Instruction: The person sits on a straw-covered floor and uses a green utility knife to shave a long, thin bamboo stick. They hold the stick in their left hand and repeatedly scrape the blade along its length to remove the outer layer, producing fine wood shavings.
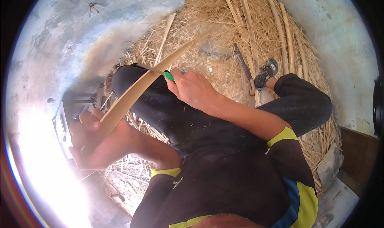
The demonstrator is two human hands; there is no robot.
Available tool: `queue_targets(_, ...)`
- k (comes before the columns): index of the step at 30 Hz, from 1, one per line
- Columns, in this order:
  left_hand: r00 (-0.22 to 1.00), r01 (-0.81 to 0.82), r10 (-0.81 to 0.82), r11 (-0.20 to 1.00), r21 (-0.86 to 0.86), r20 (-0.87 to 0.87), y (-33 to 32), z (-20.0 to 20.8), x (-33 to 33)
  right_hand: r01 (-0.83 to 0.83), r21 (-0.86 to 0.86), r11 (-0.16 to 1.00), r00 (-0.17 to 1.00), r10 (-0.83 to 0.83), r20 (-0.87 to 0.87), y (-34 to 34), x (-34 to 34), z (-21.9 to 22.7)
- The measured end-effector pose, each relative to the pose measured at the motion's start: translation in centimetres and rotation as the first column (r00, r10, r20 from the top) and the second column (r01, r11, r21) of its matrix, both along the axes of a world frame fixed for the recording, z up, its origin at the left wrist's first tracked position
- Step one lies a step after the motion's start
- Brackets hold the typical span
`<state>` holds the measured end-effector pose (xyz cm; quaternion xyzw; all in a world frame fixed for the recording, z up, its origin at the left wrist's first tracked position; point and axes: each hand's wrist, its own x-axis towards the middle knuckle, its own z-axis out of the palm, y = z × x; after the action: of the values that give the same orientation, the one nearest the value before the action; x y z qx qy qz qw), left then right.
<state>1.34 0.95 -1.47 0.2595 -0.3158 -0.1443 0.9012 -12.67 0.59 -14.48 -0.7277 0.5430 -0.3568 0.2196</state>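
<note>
A long, pale strip of split bamboo or wood [134,93] slants across my bent left knee, its far end pointing up and away. Its near end lies in my left hand [98,138], whose fingers curl around it, partly washed out by glare. My right hand [192,88] is closed on the green handle of a knife [169,76]. The knife's thin blade lies across the strip near my knee, apparently touching it; the exact contact is too small to tell.
Shavings [196,12] cover the floor ahead. Several long strips [289,36] lie at the far right, near my right shoe [267,71]. A dark curved tool [245,68] rests beside them. Walls rise on both sides, and a flat stone [330,166] stands at the right.
</note>
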Motion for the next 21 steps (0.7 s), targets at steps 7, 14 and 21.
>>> queue_targets(7,1.000,0.002,-0.003,0.998,0.070,0.013,0.1,0.0,-0.5,0.182,0.162,0.970,0.982,-0.187,0.016,-0.9,-3.8,-4.7)
queue_targets(14,0.998,-0.062,0.062,0.997,0.051,-0.007,-0.3,0.6,-2.0,0.119,0.257,0.959,0.988,-0.140,0.064,-2.5,-4.0,-4.0)
queue_targets(21,0.994,-0.086,0.079,0.992,0.089,0.079,0.0,0.8,-2.4,0.093,0.246,0.965,0.987,-0.121,0.102,-2.9,-4.3,-5.1)
